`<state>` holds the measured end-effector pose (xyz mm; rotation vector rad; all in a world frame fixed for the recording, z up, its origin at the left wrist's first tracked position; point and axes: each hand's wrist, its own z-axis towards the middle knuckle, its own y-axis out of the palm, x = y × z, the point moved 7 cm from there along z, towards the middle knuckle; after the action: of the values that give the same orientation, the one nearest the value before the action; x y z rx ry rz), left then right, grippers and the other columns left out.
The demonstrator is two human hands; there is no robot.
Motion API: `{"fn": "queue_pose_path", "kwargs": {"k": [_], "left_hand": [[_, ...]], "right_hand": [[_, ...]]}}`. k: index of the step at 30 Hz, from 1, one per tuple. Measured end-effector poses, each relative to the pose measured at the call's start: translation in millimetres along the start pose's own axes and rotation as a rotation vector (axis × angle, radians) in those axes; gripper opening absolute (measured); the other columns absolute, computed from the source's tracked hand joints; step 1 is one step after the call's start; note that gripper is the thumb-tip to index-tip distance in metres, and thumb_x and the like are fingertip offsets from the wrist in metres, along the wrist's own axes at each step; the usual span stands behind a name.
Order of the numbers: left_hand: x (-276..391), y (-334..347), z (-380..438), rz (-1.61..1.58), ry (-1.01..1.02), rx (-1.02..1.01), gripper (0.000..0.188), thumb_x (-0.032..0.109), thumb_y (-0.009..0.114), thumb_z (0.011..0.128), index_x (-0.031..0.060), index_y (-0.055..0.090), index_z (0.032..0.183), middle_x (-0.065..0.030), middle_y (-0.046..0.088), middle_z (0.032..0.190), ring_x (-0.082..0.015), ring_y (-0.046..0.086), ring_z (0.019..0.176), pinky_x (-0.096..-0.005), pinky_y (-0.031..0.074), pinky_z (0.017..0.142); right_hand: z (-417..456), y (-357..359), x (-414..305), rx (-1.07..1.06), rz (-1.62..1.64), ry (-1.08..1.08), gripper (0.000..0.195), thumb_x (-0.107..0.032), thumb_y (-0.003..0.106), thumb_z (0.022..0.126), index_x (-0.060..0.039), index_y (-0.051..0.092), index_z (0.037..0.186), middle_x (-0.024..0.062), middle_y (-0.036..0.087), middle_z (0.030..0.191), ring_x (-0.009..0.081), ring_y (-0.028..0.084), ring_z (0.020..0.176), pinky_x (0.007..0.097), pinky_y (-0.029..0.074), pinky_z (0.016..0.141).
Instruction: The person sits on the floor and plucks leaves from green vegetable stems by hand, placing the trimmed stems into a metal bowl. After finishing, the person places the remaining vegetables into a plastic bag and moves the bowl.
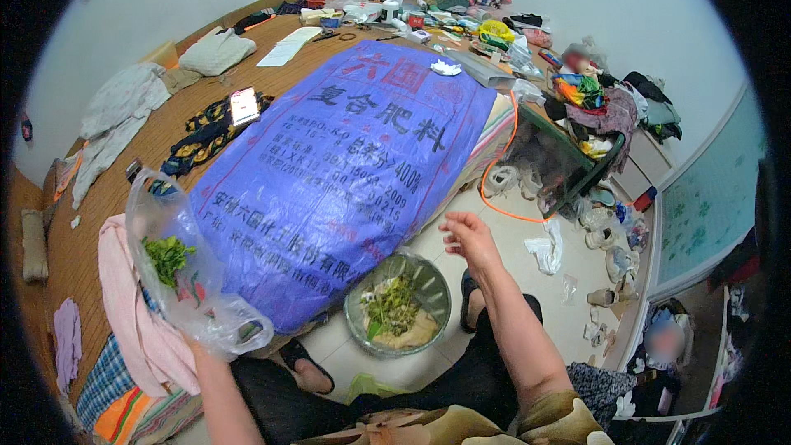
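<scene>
My left hand [199, 347] is at the clear plastic bag [228, 315] on the left, its fingers hidden by the film. Inside the bag lie green leafy herbs [168, 261]. My right hand [471, 240] hangs empty above the floor by the bed's edge, its fingers a little curled and apart. Below and left of it stands a bin [437, 281] lined with clear plastic, between my feet. Plant scraps [392, 309] lie in the bin. A blue woven fertilizer sack [334, 179] with printed writing is spread flat on the bed before me.
A phone with a lit screen [245, 106] lies on dark patterned cloth [201, 139]. A pink towel [126, 296] drapes the bed's left edge. An orange cord [485, 188] loops to the floor by a green-framed stand [556, 142]. Shoes [602, 238] line the right side.
</scene>
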<state>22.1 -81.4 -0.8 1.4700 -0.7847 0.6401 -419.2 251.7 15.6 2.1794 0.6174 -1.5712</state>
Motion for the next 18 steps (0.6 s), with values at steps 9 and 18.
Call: {"fn": "queue_pose_path", "kwargs": {"k": [9, 18], "left_hand": [[-16, -25, 62, 0.253, 0.056, 0.098, 0.046, 0.03, 0.047, 0.092, 0.0029, 0.042, 0.129, -0.012, 0.047, 0.125, -0.0263, 0.046, 0.111, -0.0417, 0.033, 0.1], [-32, -56, 70, 0.503, 0.108, 0.252, 0.045, 0.028, 0.046, 0.093, 0.0017, 0.042, 0.128, -0.0118, 0.047, 0.125, -0.0256, 0.046, 0.112, -0.0409, 0.033, 0.1]], "right_hand": [[209, -17, -138, 0.483, -0.795, -0.925, 0.045, -0.014, 0.06, 0.078, -0.0014, 0.05, 0.121, 0.0208, 0.057, 0.109, 0.0336, 0.057, 0.097, 0.0397, 0.046, 0.084], [424, -20, -189, 0.52, -0.894, -0.833, 0.054, -0.013, 0.054, 0.082, -0.001, 0.038, 0.133, 0.025, 0.05, 0.124, 0.0381, 0.048, 0.115, 0.0403, 0.038, 0.098]]}}
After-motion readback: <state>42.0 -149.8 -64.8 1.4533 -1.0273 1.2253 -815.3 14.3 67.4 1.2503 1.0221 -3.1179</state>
